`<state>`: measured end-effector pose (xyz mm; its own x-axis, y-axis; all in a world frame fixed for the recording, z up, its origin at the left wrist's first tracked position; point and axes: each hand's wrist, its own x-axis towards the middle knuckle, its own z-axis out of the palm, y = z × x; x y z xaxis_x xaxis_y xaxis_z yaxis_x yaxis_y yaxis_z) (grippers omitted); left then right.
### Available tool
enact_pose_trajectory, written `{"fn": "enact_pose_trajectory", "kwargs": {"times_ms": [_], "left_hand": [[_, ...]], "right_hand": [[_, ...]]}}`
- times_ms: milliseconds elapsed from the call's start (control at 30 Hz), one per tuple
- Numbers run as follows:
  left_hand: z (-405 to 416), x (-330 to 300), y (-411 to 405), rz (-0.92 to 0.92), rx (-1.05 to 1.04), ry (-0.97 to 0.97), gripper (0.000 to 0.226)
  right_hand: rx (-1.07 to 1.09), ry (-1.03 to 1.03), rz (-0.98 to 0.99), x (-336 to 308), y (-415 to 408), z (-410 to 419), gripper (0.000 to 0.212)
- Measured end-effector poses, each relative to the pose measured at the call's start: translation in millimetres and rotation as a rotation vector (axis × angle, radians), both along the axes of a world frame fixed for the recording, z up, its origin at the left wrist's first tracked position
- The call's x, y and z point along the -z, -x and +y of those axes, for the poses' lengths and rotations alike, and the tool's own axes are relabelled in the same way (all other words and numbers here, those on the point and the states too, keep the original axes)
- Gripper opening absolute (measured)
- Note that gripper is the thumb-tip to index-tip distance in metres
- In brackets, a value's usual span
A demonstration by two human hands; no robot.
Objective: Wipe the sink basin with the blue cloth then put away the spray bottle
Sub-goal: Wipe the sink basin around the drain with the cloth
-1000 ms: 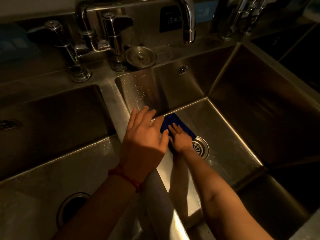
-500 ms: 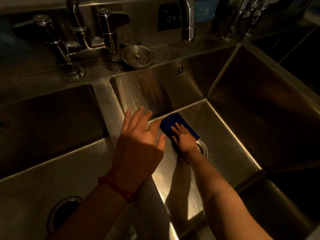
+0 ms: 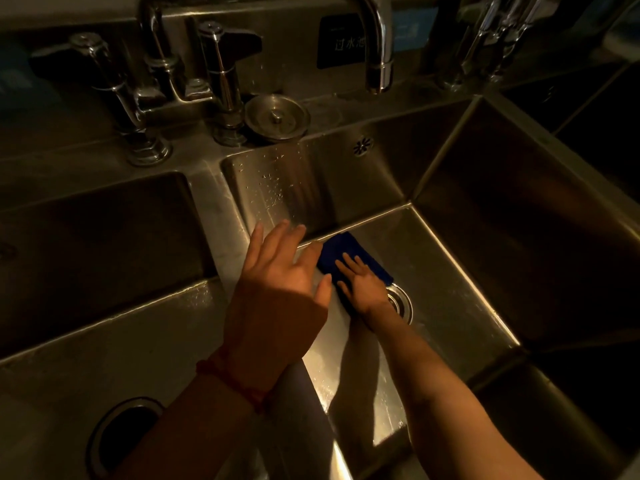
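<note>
Left hand [image 3: 277, 289]: we are holding it palm down with fingers spread and straight, forearm angling up from lower left.
Right hand [image 3: 363, 289]: we are reaching down, pressing flat with fingers extended.

Both forearms are bare and sleeveless in view, and a thin red braided string bracelet [image 3: 235, 382] circles the left wrist.

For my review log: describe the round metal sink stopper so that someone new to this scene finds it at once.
Start at the tall faucet spout over the middle basin. On the ledge behind that basin's back wall, beside the right tap handle, lies the stopper. It is the only loose flat disc, with a small centre knob.
</note>
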<state>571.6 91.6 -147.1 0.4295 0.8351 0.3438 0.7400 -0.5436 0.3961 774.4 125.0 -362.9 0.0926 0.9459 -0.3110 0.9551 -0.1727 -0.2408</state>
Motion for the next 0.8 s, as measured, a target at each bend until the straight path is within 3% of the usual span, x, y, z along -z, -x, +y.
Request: {"fn": "enact_pose_trajectory", "kwargs": {"times_ms": [400,533,700,800], "left_hand": [[-1.5,-2.1,0.1,0.001,-0.011,0.015,0.034],[-0.1,-4.7,0.0,0.009,0.025,0.023,0.047],[-0.1,-0.4,0.3,0.004,0.0,0.005,0.034],[-0.3,0.3,1.5,-0.004,0.003,0.009,0.034]], "right_hand": [[0.281,-0.048,0.067,1.2,11.5,12.6,0.051],[0.178,-0.04,0.085,5.4,35.4,3.1,0.05],[0.033,-0.006,0.022,0.5,23.5,5.1,0.048],[0.054,-0.024,0.022,0.2,11.9,6.8,0.048]]}}
